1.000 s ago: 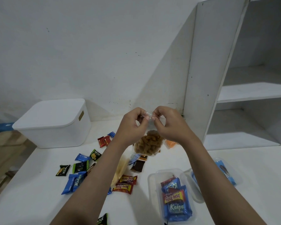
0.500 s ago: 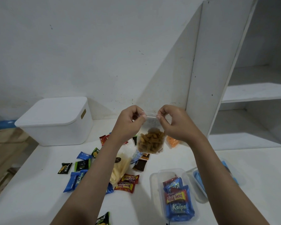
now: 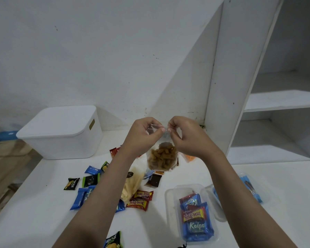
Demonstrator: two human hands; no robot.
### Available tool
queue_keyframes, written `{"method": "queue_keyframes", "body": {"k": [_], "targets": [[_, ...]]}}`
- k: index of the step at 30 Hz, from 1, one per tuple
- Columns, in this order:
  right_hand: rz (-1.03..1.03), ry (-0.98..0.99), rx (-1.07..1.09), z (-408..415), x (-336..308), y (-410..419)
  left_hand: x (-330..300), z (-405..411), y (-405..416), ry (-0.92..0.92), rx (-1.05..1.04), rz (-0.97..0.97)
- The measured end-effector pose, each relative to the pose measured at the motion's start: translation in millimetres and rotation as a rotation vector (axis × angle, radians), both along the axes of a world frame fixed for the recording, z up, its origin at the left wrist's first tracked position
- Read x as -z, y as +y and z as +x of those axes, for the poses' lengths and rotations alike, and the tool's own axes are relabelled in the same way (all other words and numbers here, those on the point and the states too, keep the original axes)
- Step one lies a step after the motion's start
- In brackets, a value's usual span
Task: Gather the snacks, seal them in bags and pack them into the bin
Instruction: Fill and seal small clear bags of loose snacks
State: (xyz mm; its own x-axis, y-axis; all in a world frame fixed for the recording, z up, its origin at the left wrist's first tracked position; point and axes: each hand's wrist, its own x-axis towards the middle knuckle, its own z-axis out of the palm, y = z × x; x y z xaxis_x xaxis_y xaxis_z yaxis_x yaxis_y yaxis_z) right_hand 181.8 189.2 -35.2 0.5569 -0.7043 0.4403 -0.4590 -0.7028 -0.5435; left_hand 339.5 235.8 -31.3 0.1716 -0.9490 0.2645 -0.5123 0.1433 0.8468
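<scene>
I hold a clear zip bag of brown snack pieces [image 3: 161, 158] up above the table. My left hand [image 3: 145, 134] and my right hand [image 3: 185, 136] both pinch its top strip, fingertips close together at the middle. Below lie a clear bag of pale yellow sticks [image 3: 132, 185], red Beng-Beng wrappers [image 3: 141, 200], blue Kalpa packets [image 3: 83, 196] and black Nextar packets [image 3: 71, 183]. A clear tray [image 3: 170, 208] near my right forearm holds blue and red packets. The white bin [image 3: 61, 133] with its lid on stands at the back left.
A second clear tray [image 3: 211, 203] with blue packets lies partly under my right forearm. An orange snack bag [image 3: 190, 158] peeks out behind my right wrist. A white shelf unit [image 3: 240, 77] rises at the right. The table's left edge drops to a wooden floor.
My two hands have drawn closer together along the bag's top strip; half a second ago they were spread apart on it. The bag still hangs at about the same height.
</scene>
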Motion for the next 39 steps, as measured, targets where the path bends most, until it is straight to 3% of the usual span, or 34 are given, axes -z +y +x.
{"method": "queue_keyframes", "body": {"k": [7,12,17,24,35,39], "targets": [[0.033,-0.046,-0.019,4,1,0,2,-2,3,-0.017,-0.046,-0.053],[0.271,-0.282,-0.054,-4,3,-4,1,2,3,0.044,-0.049,-0.076],[0.329,-0.391,-0.043,-9,8,-12,-1,8,3,0.043,-0.048,-0.061],[0.226,-0.36,-0.059,-6,17,-10,-18,12,8,-0.213,0.062,0.068],[0.185,-0.388,-0.139,2,14,-5,-12,6,14,-0.232,0.047,-0.023],[0.267,-0.402,-0.167,2,13,-7,-11,5,16,-0.236,0.021,-0.066]]}}
